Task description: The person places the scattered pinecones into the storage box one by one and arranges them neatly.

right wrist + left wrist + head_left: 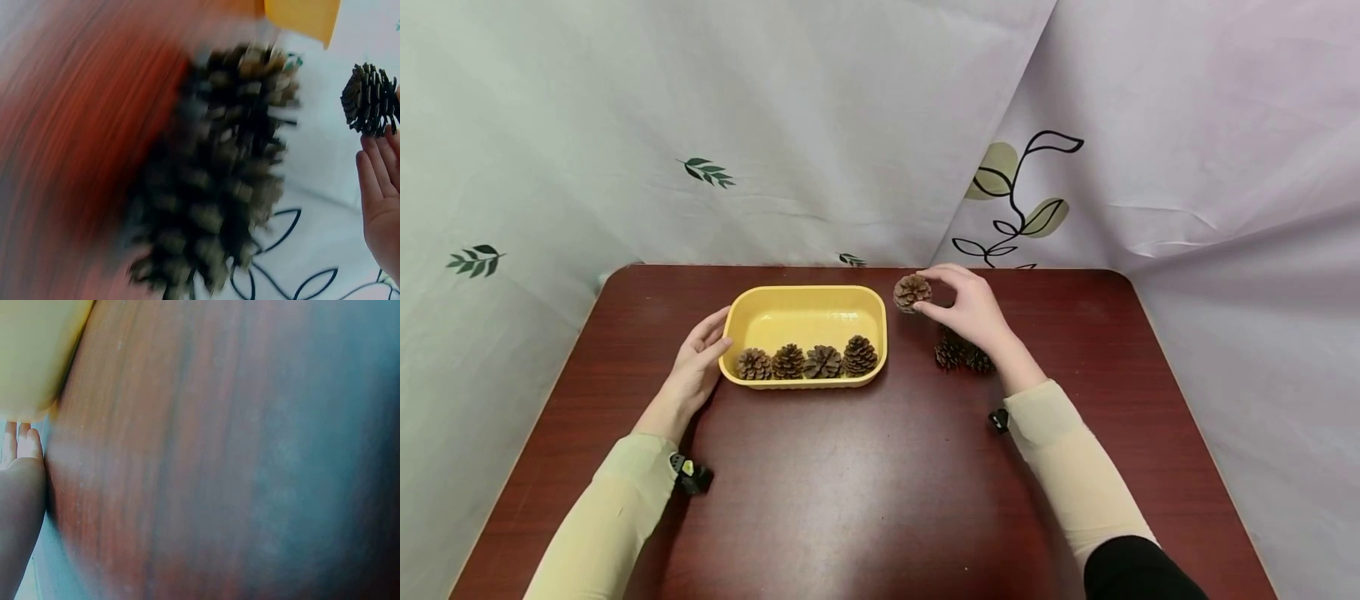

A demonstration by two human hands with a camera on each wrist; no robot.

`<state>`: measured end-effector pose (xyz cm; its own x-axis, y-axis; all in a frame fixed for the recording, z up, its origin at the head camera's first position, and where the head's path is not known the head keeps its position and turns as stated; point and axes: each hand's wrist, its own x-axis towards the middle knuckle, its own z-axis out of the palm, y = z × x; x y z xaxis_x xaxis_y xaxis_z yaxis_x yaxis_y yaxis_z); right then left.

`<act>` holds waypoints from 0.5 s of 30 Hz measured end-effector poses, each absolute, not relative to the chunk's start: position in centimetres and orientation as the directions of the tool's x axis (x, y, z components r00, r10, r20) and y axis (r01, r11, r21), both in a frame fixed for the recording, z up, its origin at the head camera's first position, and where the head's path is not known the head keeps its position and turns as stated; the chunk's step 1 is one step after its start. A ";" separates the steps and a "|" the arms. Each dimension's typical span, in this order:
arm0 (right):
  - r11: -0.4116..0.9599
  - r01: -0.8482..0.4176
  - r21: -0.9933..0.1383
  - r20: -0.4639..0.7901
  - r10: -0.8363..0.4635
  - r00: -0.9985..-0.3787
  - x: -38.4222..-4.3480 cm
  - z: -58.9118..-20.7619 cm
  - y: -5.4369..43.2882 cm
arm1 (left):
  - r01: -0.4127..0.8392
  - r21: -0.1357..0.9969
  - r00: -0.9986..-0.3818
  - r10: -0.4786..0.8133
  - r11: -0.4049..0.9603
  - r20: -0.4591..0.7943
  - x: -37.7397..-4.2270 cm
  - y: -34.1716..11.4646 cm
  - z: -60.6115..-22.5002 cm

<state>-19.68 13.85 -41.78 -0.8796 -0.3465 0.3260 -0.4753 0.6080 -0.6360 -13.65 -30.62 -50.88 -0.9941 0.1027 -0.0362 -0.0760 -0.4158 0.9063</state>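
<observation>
A yellow plastic tub (805,292) stands at the back of the table, with several pine cones (823,362) in a row along its near side. My left hand (697,363) holds the tub's left end, thumb at the rim and fingers against the outer wall. To the right of the tub, a pine cone (912,293) is pinched between the thumb and fingers of my right hand (966,308), raised above the table. Beneath that wrist lie other pine cones (950,352), partly hidden by it. They loom large and blurred in the right wrist view.
The dark red-brown wooden table (850,483) stretches toward me in front of the tub. Behind it hangs a pale cloth (820,125) with leaf prints, and cloth also hangs on both sides. A dark wrist device (692,475) sits at the left cuff.
</observation>
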 end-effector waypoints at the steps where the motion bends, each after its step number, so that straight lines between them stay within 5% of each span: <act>1: 0.604 -0.481 -0.636 0.325 -0.356 -0.876 -19.7 -41.8 13.4 | -0.076 0.906 -0.994 0.103 -0.416 -0.036 -13.7 -30.6 -50.9; 15: 0.568 -0.534 -0.626 0.279 -0.476 -0.834 -19.5 -41.6 7.0 | -0.079 0.912 -0.993 0.115 -0.403 -0.035 -13.7 -30.8 -51.0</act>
